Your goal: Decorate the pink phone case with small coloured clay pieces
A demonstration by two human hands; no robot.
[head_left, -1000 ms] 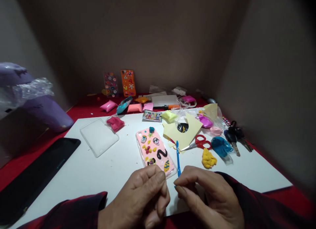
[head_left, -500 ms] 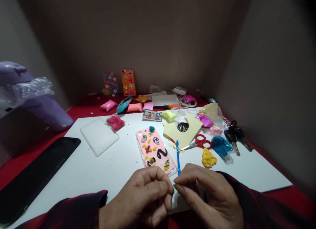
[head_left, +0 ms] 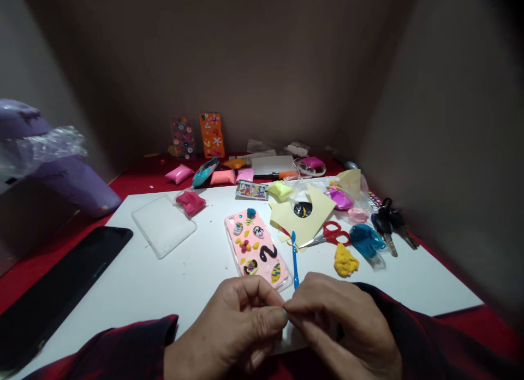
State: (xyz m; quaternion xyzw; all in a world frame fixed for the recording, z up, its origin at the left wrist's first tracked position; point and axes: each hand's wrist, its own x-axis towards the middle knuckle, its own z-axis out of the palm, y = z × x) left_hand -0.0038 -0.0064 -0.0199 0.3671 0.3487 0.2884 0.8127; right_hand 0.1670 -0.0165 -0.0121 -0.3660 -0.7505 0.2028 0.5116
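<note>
My left hand (head_left: 241, 322) and my right hand (head_left: 341, 320) meet at the fingertips near the front edge of the white board (head_left: 164, 287). Both are closed in a pinch. A tiny blue bit of clay showed in the right fingertips a moment ago; the touching fingers now hide most of it. Just beyond lies a pink phone case (head_left: 262, 273) decorated with small clay shapes, among them a black curl and yellow petals. A blue modelling tool (head_left: 295, 260) lies between the case and my right hand, its near end close to my knuckles.
Red-handled scissors (head_left: 335, 237), yellow clay (head_left: 346, 260), a blue clay packet (head_left: 366, 241) and keys (head_left: 388, 227) lie right. Cut yellow paper (head_left: 319, 221) is behind. A clear case (head_left: 164, 227), a red packet (head_left: 191, 203) and a black phone (head_left: 61, 292) are left. Decorated cases (head_left: 212, 135) stand at the back.
My fingertips have come together; half a second ago a small gap parted them and a blue bit showed in my right pinch. The things on the board stay in place.
</note>
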